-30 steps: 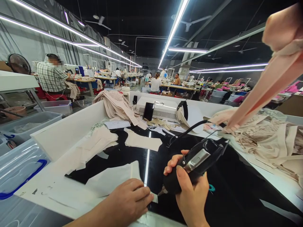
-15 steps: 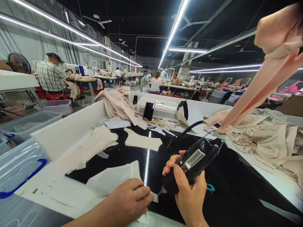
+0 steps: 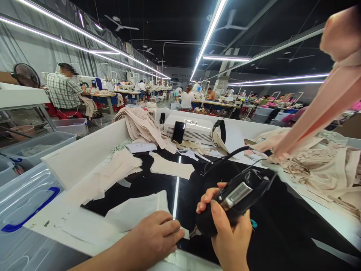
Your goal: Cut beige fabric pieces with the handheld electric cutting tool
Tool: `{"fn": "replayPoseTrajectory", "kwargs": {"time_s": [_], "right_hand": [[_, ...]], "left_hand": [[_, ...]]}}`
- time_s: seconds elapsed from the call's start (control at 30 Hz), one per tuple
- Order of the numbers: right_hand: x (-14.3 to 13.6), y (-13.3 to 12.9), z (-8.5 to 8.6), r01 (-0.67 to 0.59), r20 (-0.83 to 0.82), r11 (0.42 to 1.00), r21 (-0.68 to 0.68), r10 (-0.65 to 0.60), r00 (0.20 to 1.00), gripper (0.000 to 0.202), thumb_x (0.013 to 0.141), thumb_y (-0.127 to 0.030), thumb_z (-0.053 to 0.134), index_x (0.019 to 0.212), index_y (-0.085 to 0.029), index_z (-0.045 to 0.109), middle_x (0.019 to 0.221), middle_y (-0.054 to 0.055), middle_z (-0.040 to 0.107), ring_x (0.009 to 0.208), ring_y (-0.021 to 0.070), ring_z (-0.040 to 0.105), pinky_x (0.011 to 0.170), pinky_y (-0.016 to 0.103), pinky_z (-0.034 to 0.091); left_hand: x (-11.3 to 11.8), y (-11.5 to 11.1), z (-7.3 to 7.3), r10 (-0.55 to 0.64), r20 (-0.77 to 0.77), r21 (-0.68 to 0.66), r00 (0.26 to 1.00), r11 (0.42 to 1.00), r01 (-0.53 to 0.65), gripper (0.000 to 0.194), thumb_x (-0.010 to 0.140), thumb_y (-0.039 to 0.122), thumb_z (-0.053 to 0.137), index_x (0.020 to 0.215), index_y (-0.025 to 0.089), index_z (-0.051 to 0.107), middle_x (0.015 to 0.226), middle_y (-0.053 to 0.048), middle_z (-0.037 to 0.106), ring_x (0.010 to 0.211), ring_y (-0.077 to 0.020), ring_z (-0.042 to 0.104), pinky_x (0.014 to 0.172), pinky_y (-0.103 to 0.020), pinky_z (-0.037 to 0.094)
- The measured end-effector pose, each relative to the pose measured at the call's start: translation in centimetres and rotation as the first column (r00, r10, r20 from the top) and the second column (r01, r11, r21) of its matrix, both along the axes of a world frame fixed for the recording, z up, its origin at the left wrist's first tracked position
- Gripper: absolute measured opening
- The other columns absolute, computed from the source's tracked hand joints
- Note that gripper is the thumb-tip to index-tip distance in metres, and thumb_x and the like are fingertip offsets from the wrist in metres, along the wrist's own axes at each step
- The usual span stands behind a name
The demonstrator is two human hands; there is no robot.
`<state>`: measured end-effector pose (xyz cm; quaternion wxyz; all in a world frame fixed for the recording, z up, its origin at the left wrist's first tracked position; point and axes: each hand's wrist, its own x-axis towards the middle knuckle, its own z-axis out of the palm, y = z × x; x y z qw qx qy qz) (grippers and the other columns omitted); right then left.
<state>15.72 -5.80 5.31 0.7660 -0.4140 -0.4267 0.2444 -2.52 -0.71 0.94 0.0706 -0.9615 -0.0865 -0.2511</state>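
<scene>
My left hand (image 3: 159, 235) presses down on a white fabric piece (image 3: 138, 209) near the front edge of the black glossy work surface (image 3: 135, 190). Its fingers are bent and held together, and a small corner of the fabric shows past the fingertips. My right hand (image 3: 231, 229) is wrapped round a black corded hand tool (image 3: 237, 195) with a shiny metal plate on its side. The tool is tilted, its metal tip pointing down and left, close beside that fabric corner. Whether the tip touches the cloth I cannot tell.
Beige fabric stacks (image 3: 120, 167) lie left, with a single cut piece (image 3: 172, 165) farther back. A white slotted box (image 3: 194, 130) and a phone (image 3: 178, 131) stand behind. Pink fabric strips (image 3: 313, 113) hang at right, above heaped beige garments (image 3: 324, 162). Clear plastic bins (image 3: 31, 210) stand left.
The tool has shifted slightly right and tilted in my right hand, and its metal tip shows more clearly by the fabric corner. My left hand stays on the fabric. The view shifted slightly.
</scene>
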Motion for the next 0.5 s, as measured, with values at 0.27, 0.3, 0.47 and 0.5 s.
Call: {"fn": "replayPoseTrajectory", "kwargs": {"time_s": [0.27, 0.3, 0.47, 0.5], "right_hand": [[0.5, -0.2, 0.2, 0.034, -0.039, 0.999, -0.01, -0.034, 0.999, 0.035, 0.088, -0.035, 0.076, 0.116, -0.028, 0.056, 0.083, -0.002, 0.065, 0.063, 0.0157, 0.064, 0.062, 0.036, 0.057], [0.5, -0.3, 0.2, 0.037, -0.047, 0.999, -0.017, -0.037, 0.998, 0.035, 0.088, -0.035, 0.077, 0.115, -0.028, 0.056, 0.083, -0.002, 0.065, 0.064, 0.0157, 0.064, 0.062, 0.036, 0.057], [0.6, -0.5, 0.3, 0.039, -0.043, 0.999, -0.035, -0.041, 0.998, 0.034, 0.087, -0.033, 0.078, 0.113, -0.028, 0.057, 0.082, -0.001, 0.064, 0.065, 0.0163, 0.063, 0.062, 0.036, 0.058], [0.7, -0.6, 0.3, 0.046, -0.046, 0.998, -0.038, -0.047, 0.998, 0.034, 0.086, -0.032, 0.078, 0.113, -0.028, 0.058, 0.082, -0.001, 0.064, 0.065, 0.0164, 0.063, 0.062, 0.036, 0.058]], "left_hand": [[-1.2, 1.1, -1.2, -0.027, 0.059, -0.168, 0.998, 0.985, 0.036, 0.019, 0.103, 0.017, 0.058, 0.122, 0.017, 0.063, 0.118, -0.005, 0.074, 0.107, -0.0175, 0.069, 0.107, -0.034, 0.05], [-1.3, 1.1, -1.2, -0.024, 0.058, -0.175, 0.998, 0.984, 0.034, 0.019, 0.103, 0.017, 0.059, 0.122, 0.017, 0.063, 0.119, -0.004, 0.074, 0.108, -0.0176, 0.069, 0.108, -0.034, 0.049], [-1.1, 1.2, -0.5, -0.007, 0.045, -0.188, 0.999, 0.982, 0.015, 0.014, 0.102, 0.012, 0.057, 0.112, 0.018, 0.065, 0.112, -0.003, 0.075, 0.106, -0.016, 0.069, 0.106, -0.031, 0.05], [-1.0, 1.2, -0.3, -0.009, 0.048, -0.195, 0.999, 0.981, 0.018, 0.014, 0.102, 0.011, 0.056, 0.109, 0.018, 0.066, 0.109, -0.003, 0.075, 0.104, -0.0159, 0.069, 0.103, -0.03, 0.051]]}}
